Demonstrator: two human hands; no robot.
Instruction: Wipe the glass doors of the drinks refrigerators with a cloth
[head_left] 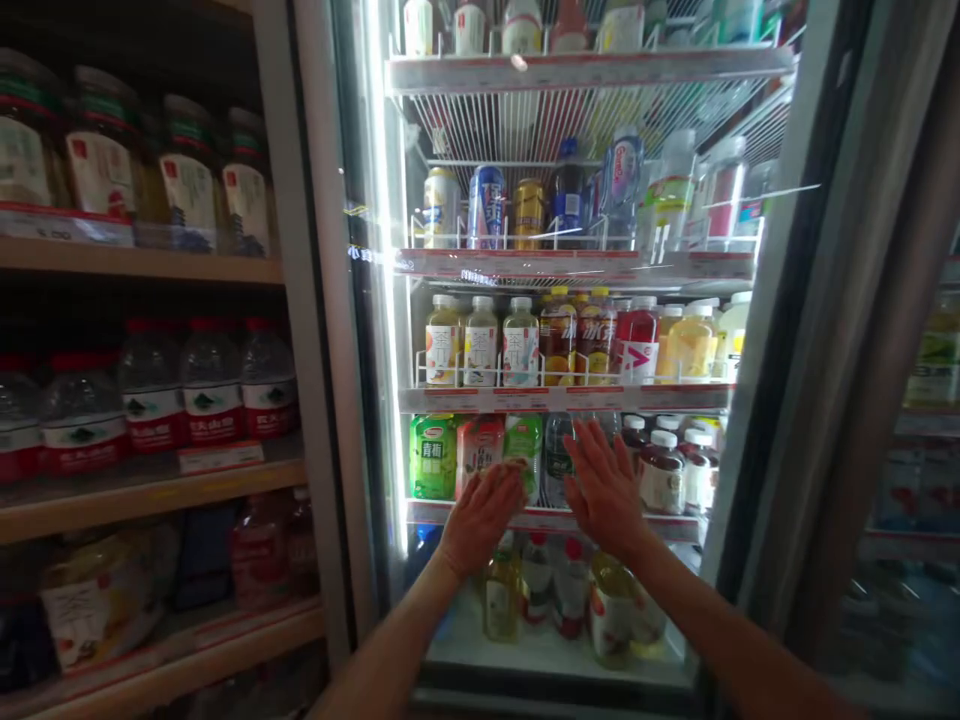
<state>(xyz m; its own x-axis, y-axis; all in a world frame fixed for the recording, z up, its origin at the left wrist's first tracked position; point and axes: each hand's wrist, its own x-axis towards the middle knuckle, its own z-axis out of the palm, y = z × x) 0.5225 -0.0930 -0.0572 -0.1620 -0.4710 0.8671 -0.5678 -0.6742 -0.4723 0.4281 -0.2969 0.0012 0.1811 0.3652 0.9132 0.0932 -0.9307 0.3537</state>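
My left hand [485, 512] is held up with its back towards me, its fingers loosely stretched and slightly bent. It is in front of a red drink carton [478, 447] and a green one [523, 440] on a lit cooler shelf. To its right, my right hand [606, 492] is raised with fingers extended, partly covering clear bottles [557, 450]. Neither hand shows anything in it. Dark bottles with white caps [663, 475] are just right of my right hand. Whether either hand touches the glass, which carries reflections, I cannot tell.
The tall drinks cooler [562, 400] has several shelves of bottles and cans. More bottles [566, 590] stand on its bottom level. At left, wooden shelves [150, 500] hold red-capped water bottles [206, 385]. A dark door frame [780, 350] runs along the right.
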